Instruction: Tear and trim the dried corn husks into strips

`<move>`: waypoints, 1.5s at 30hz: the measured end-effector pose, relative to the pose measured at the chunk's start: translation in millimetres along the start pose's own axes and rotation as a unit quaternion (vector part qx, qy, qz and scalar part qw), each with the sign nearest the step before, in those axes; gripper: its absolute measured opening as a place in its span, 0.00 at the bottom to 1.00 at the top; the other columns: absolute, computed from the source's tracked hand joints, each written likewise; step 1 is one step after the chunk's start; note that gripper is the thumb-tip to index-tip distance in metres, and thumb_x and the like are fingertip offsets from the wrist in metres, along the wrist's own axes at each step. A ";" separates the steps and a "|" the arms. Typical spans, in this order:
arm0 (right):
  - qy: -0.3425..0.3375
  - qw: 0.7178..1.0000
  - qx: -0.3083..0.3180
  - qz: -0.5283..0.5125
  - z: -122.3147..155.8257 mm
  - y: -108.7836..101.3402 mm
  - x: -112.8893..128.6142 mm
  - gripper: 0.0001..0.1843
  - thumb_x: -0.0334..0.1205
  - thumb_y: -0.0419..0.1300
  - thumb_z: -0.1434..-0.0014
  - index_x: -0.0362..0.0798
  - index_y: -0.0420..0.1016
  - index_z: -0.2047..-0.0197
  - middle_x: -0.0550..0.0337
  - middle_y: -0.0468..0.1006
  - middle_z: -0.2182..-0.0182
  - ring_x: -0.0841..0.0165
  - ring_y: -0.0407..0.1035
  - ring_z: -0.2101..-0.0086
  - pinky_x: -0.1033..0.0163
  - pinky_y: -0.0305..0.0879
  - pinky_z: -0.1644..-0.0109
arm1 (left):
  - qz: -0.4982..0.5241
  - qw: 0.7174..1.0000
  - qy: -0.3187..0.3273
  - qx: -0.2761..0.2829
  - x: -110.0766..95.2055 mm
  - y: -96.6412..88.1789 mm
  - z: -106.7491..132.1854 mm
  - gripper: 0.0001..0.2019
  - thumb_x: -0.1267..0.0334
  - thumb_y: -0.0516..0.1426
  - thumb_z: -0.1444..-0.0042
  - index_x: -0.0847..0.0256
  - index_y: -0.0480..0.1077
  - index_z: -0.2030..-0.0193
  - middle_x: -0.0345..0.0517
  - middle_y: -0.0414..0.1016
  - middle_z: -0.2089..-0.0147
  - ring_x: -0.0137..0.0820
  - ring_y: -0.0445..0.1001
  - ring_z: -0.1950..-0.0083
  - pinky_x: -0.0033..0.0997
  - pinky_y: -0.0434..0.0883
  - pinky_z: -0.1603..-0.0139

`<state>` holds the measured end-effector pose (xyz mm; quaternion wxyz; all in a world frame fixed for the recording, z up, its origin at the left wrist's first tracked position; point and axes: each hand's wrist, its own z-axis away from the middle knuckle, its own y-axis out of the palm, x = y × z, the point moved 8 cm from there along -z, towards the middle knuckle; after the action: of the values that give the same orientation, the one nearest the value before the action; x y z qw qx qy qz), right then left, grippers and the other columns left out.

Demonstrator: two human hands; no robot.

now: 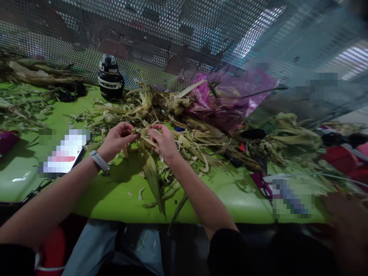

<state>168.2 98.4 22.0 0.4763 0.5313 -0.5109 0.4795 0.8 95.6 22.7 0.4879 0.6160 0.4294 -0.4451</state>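
Dried corn husk is held between both hands, above the lime-green worktop. The grip of the left hand pinches its left end between thumb and fingertips; the grip of the right hand pinches the other. Loose husks lie heaped behind, near a black bottle marked ENERGY and a pink plastic bag.

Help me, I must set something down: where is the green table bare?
Along the front edge, two patches of the green table look mostly bare: one between the left forearm and the long husk, another between the right forearm and the purple item. Farther back, dry husks crowd it from bottle to pink bag.
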 end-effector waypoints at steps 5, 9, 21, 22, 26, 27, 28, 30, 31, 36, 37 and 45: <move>-0.021 0.992 -0.004 -0.122 -2.3 -6.7 12.2 0.23 0.52 0.60 0.44 0.51 0.61 0.49 0.65 0.76 0.71 0.74 0.66 0.79 0.66 0.67 0.74 | 0.034 0.997 -0.047 -0.044 9.5 -13.4 -6.4 0.19 0.59 0.74 0.64 0.64 0.70 0.72 0.39 0.73 0.73 0.22 0.68 0.74 0.22 0.63 0.74; -0.157 0.984 0.042 -0.068 5.4 -0.1 29.3 0.26 0.48 0.56 0.41 0.53 0.59 0.41 0.57 0.79 0.55 0.68 0.76 0.63 0.57 0.75 0.56 | 0.040 0.996 -0.059 -0.056 12.3 -15.7 -6.5 0.18 0.59 0.74 0.63 0.64 0.70 0.74 0.38 0.71 0.75 0.20 0.66 0.76 0.22 0.60 0.77; -0.331 0.930 0.033 0.155 38.8 19.8 60.0 0.11 0.49 0.64 0.42 0.50 0.75 0.66 0.57 0.77 0.66 0.68 0.70 0.64 0.57 0.70 0.55 | 0.023 0.999 -0.049 0.002 12.7 -4.9 -2.2 0.22 0.60 0.73 0.63 0.61 0.66 0.67 0.35 0.71 0.76 0.21 0.66 0.77 0.22 0.59 0.77; -0.336 0.926 0.024 0.169 40.1 19.6 61.5 0.12 0.50 0.63 0.41 0.50 0.74 0.67 0.57 0.76 0.66 0.67 0.70 0.63 0.57 0.70 0.55 | 0.017 0.999 -0.048 0.009 11.7 -3.2 -1.4 0.22 0.61 0.73 0.62 0.61 0.66 0.66 0.34 0.71 0.77 0.21 0.65 0.78 0.21 0.58 0.77; -0.259 0.959 0.005 0.113 32.0 13.2 50.9 0.17 0.55 0.59 0.39 0.49 0.70 0.66 0.57 0.75 0.67 0.68 0.71 0.64 0.58 0.69 0.55 | 0.017 0.997 -0.047 0.052 11.2 4.3 0.9 0.19 0.62 0.71 0.58 0.60 0.67 0.64 0.35 0.71 0.75 0.22 0.68 0.74 0.21 0.61 0.74; -0.220 0.972 0.015 0.079 27.8 13.0 44.2 0.17 0.56 0.58 0.39 0.50 0.69 0.65 0.59 0.75 0.68 0.69 0.71 0.66 0.60 0.70 0.58 | 0.021 0.997 -0.051 0.060 12.2 5.7 1.2 0.18 0.62 0.71 0.57 0.60 0.68 0.64 0.35 0.71 0.74 0.23 0.70 0.72 0.21 0.62 0.72; -0.181 0.982 0.026 0.047 23.8 13.5 37.3 0.17 0.57 0.59 0.40 0.50 0.69 0.63 0.62 0.74 0.70 0.71 0.70 0.70 0.62 0.69 0.61 | 0.025 0.996 -0.058 0.065 13.6 6.6 1.5 0.18 0.62 0.71 0.57 0.60 0.68 0.64 0.36 0.72 0.74 0.24 0.71 0.71 0.22 0.63 0.71; -0.132 0.991 0.036 0.007 17.8 13.6 27.4 0.20 0.58 0.62 0.43 0.51 0.69 0.59 0.65 0.73 0.73 0.73 0.67 0.75 0.64 0.68 0.66 | 0.032 0.995 -0.072 0.065 15.6 7.4 2.0 0.18 0.63 0.71 0.57 0.60 0.69 0.63 0.36 0.73 0.73 0.24 0.71 0.70 0.22 0.64 0.70; -0.124 0.992 0.034 0.002 15.8 12.7 25.2 0.21 0.58 0.63 0.44 0.51 0.70 0.58 0.66 0.72 0.73 0.74 0.66 0.76 0.65 0.67 0.67 | 0.037 0.994 -0.078 0.062 15.8 7.5 2.2 0.18 0.63 0.71 0.58 0.61 0.69 0.63 0.36 0.73 0.72 0.24 0.71 0.70 0.22 0.65 0.70; -0.134 0.989 0.028 0.062 11.7 7.9 25.4 0.17 0.55 0.65 0.46 0.49 0.75 0.66 0.64 0.73 0.73 0.73 0.65 0.72 0.65 0.65 0.64 | 0.047 0.993 -0.085 0.061 12.2 9.7 2.6 0.15 0.63 0.71 0.57 0.63 0.71 0.66 0.38 0.73 0.70 0.22 0.69 0.70 0.22 0.65 0.69; -0.134 0.988 0.032 0.075 11.4 7.7 25.3 0.16 0.53 0.65 0.47 0.48 0.75 0.67 0.64 0.73 0.73 0.73 0.65 0.72 0.65 0.65 0.64 | 0.043 0.993 -0.085 0.063 12.1 9.8 2.5 0.15 0.63 0.71 0.57 0.64 0.71 0.66 0.38 0.73 0.70 0.22 0.69 0.71 0.22 0.65 0.70; -0.121 0.984 0.046 0.118 6.6 7.5 19.1 0.14 0.50 0.65 0.47 0.47 0.77 0.70 0.63 0.74 0.74 0.73 0.63 0.72 0.64 0.63 0.64 | 0.008 0.994 -0.079 0.082 16.3 10.0 1.1 0.17 0.62 0.70 0.56 0.63 0.68 0.65 0.37 0.72 0.72 0.22 0.69 0.71 0.21 0.65 0.70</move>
<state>161.2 90.0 40.6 0.3256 0.5428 -0.6013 0.4877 14.1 94.4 8.9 0.4715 0.6201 0.3474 -0.5220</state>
